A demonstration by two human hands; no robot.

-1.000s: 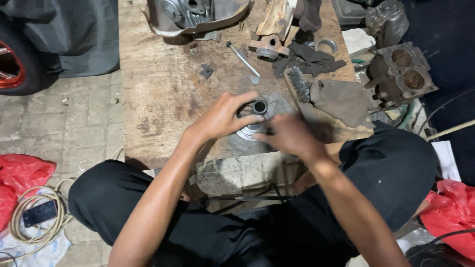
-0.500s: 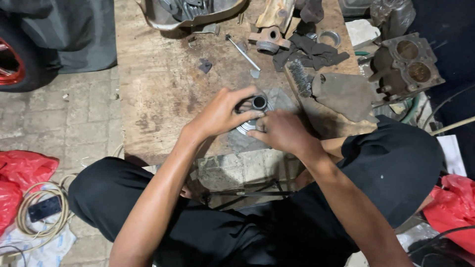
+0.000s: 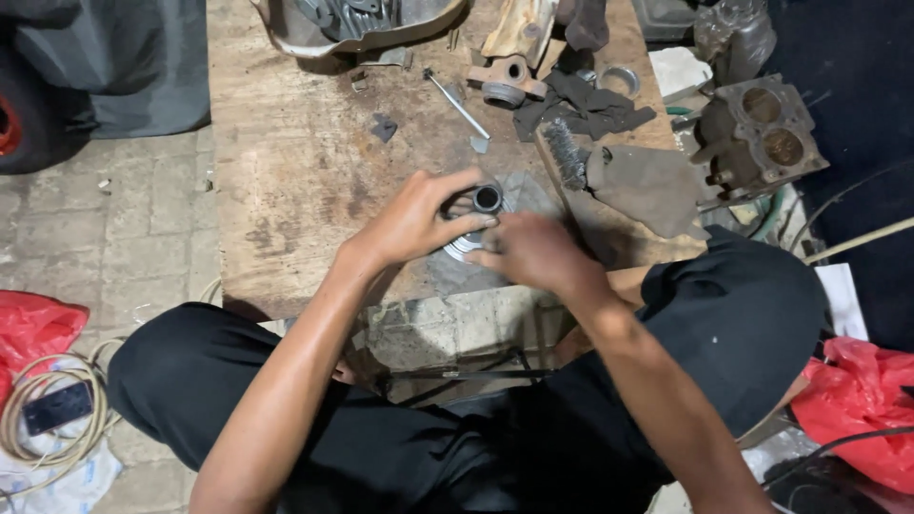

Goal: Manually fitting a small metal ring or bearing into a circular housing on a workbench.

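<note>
The worn wooden board lies in front of my knees on the paved ground, stained and scattered with parts. At its far edge sits a big metal engine cover; off its right side rests a grey cylinder block with two bores, and nearer me a wire brush lies beside a dirty rag. Near the board's middle, close to my edge, my left hand wraps around a round metal part with a short dark sleeve standing up from it, fingers closed on it. My right hand presses against its other side, fingertips touching the rim.
</note>
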